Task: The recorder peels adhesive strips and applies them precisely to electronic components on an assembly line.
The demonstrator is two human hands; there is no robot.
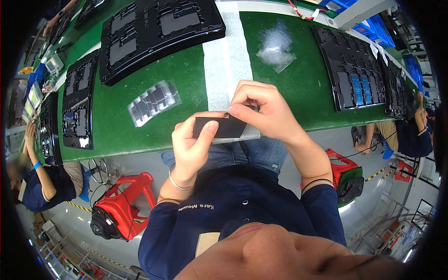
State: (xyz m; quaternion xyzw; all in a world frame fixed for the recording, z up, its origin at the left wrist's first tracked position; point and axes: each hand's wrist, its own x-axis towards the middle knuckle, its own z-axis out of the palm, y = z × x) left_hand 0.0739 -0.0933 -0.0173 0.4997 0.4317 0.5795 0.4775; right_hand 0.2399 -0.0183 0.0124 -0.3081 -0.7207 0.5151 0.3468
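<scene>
My left hand grips a flat black rectangular piece near the table's front edge, thumb on the near face and fingers behind. At the piece's upper right edge, my right hand is closed in a pinch. Whatever its fingertips hold is too small and covered to make out. Under the hands runs a white cloth-like strip across the green table. To the left lies a clear sheet bearing black strips. A heap of clear plastic films is beyond my right hand.
Stacked black molded trays stand far left, with another tray beside them. On the right, a black tray holds blue-faced pieces. Red stools are below the table edge. Other people sit at both sides.
</scene>
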